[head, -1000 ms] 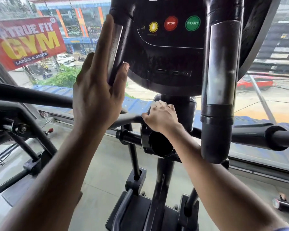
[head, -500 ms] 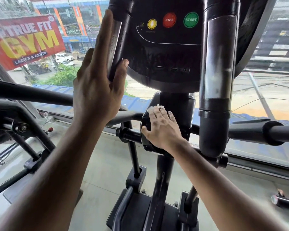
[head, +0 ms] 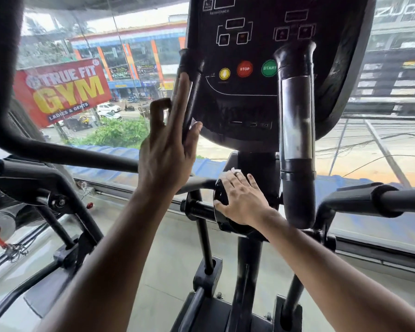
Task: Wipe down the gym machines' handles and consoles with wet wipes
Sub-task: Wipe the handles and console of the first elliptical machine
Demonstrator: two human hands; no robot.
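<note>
A black elliptical machine fills the head view. Its console (head: 247, 44) carries yellow, red STOP and green START buttons. My left hand (head: 168, 149) rests flat against the left fixed handle (head: 189, 92), thumb hooked round it, fingers mostly straight, one finger curled. My right hand (head: 240, 200) presses a white wet wipe (head: 233, 170) onto the black round cup holder (head: 222, 200) on the post under the console. Only a corner of the wipe shows past my fingertips. The right fixed handle (head: 296, 140), with a metal sensor strip, stands beside my right wrist.
Black moving arm bars cross left (head: 70, 152) and right (head: 403, 200). A glass window wall lies just behind the machine, with a red gym banner (head: 62, 92) and a street outside. The machine's base and grey floor (head: 158, 271) are below.
The view has tilted up, showing more of the console. My right hand slid up over the cup holder's rim with the wipe. One finger of my left hand has curled away from the handle.
</note>
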